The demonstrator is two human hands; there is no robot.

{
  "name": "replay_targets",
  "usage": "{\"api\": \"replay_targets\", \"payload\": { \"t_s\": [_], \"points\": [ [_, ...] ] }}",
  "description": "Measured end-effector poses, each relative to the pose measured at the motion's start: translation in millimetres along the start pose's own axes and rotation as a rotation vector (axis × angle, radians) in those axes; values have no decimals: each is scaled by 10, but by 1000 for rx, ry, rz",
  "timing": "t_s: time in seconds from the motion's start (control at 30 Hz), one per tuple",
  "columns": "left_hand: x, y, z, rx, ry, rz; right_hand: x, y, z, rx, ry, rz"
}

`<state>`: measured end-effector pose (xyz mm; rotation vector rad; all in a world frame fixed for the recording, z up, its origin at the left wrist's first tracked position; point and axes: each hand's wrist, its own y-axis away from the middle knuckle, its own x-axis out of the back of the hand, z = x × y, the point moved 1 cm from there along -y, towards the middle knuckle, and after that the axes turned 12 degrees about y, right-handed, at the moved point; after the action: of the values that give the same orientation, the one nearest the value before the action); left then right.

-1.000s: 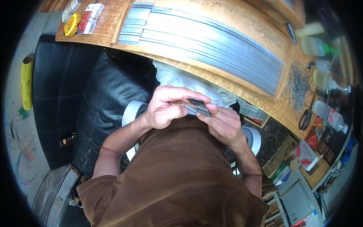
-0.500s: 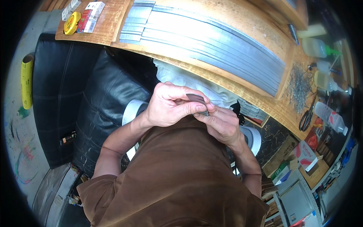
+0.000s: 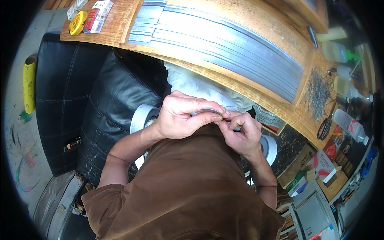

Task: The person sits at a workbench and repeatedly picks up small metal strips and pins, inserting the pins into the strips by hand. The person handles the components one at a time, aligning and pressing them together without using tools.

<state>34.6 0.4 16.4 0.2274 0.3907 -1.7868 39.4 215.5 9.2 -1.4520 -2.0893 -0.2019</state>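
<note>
My left hand (image 3: 186,116) and my right hand (image 3: 240,134) meet in front of my chest, below the edge of the wooden workbench (image 3: 256,86). Between their fingertips they pinch a small thin grey metal piece (image 3: 208,111), mostly hidden by the fingers. Two rolls of grey tape lie under my arms, one (image 3: 142,117) by my left wrist, the other (image 3: 270,147) by my right wrist. White cloth (image 3: 196,88) lies just beyond my hands.
Long grey metal strips (image 3: 224,40) lie in rows on the bench. A yellow tape measure (image 3: 77,22) sits at its far left; bottles (image 3: 336,52), scissors (image 3: 326,124) and a pile of small nails (image 3: 318,90) at the right. Black leather seat (image 3: 80,100) is at left, boxes (image 3: 320,168) lower right.
My left-hand fingers have closed further over the metal piece, hiding more of it. Both hands stay at the same place.
</note>
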Motion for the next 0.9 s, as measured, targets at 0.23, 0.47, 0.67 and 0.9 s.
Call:
{"api": "replay_targets", "payload": {
  "t_s": [0.23, 0.47, 0.67, 0.9],
  "points": [
    [-22, -2, 0, -36, 19, -10, 2, -24, -5, 38, -27, 5],
    [-37, 3, -12, -91, 10, -29, -7, -14, 4, 44, -49, 13],
    [-20, -30, 43, -104, -16, -79, -15, -19, 15, 92, -44, 21],
    [-19, -31, 51, -94, -42, -77, -29, 3, 18, 80, -29, 26]
  ]
}}
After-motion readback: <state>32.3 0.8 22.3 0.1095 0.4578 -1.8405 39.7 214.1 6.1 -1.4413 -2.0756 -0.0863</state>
